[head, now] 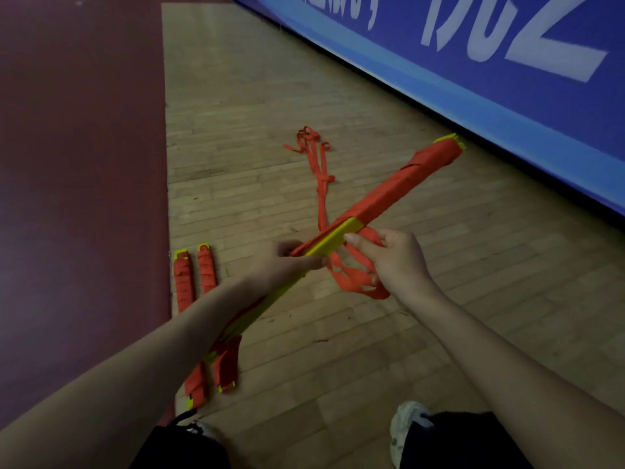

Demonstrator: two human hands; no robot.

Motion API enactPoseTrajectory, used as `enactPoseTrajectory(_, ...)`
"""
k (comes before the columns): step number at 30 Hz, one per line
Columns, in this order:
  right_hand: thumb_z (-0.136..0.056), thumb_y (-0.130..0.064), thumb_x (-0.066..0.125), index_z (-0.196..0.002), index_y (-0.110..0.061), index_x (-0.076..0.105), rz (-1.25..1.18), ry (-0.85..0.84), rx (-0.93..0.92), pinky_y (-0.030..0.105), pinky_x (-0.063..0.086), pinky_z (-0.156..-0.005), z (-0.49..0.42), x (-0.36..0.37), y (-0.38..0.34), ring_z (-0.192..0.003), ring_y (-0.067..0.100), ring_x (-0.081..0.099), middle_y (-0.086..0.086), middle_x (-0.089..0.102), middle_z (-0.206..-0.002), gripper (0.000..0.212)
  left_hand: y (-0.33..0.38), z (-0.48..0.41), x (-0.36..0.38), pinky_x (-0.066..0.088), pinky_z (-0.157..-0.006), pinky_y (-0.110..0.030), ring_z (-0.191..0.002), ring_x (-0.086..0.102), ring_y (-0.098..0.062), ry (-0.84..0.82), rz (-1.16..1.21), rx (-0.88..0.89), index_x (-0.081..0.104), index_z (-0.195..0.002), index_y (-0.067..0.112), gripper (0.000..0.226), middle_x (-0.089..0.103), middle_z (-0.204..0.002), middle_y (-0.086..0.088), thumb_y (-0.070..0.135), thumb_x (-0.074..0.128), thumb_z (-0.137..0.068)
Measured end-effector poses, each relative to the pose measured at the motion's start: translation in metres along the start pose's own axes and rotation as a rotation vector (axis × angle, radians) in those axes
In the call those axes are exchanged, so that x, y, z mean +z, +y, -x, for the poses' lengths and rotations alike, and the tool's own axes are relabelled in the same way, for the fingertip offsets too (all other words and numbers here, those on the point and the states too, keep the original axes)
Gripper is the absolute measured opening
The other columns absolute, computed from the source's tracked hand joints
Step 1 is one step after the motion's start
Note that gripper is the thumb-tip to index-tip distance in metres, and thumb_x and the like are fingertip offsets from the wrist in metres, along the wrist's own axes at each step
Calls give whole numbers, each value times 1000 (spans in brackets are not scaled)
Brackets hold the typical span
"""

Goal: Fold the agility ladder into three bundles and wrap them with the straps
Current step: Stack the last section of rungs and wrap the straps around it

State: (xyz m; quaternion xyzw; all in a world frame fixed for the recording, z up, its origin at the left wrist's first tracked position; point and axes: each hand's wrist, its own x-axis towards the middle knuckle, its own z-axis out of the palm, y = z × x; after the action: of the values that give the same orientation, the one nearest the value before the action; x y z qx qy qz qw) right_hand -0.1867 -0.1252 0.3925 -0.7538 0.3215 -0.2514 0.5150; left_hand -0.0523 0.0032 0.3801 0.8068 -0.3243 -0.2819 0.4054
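Wrapping of the third bundle (399, 194), judged the last step of the task: far half bound in orange, bare yellow rungs showing at mid-length and toward the near end. Held slantwise above the wooden floor (338, 350), far tip near the blue banner (507, 79). Left hand (287, 265) curled round the bundle at its middle, apparently pinning the latest turn. Right hand (395, 262) closed on several slack loops of strap (355, 282), hanging just below the bundle. Loose strap tail (318, 164) trailing on the floor beyond. Two wrapped bundles (184, 282) side by side on the floor at left, partly hidden by the left forearm. Next move, by estimate: drawing the loops taut, passing them round the yellow section, shifting the left grip nearward to expose unwrapped length. Some risk of tangling among the loops.
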Motion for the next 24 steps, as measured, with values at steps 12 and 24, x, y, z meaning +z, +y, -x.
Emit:
enactPoseTrajectory(12, -83, -36, 72, -47, -15, 50, 36, 77, 31, 17, 35, -41, 3, -2, 4, -30, 8, 44, -6, 44, -32, 47, -1, 12, 18, 43, -84, -40, -105, 58, -30, 101, -505, 150, 57, -116, 26, 71, 61, -109, -4, 78, 24, -81)
enactPoseTrajectory(24, -76, -57, 71, -50, -17, 56, 71, 115, 137, 17, 41, -47, 6, 5, 1, -38, 2, 53, -9, 51, -36, 50, 2, 15, 26, 48, -71, -42, -95, 60, -30, 277, -651, 284, 54, -108, 16, 51, 54, -105, -3, 63, 50, -87)
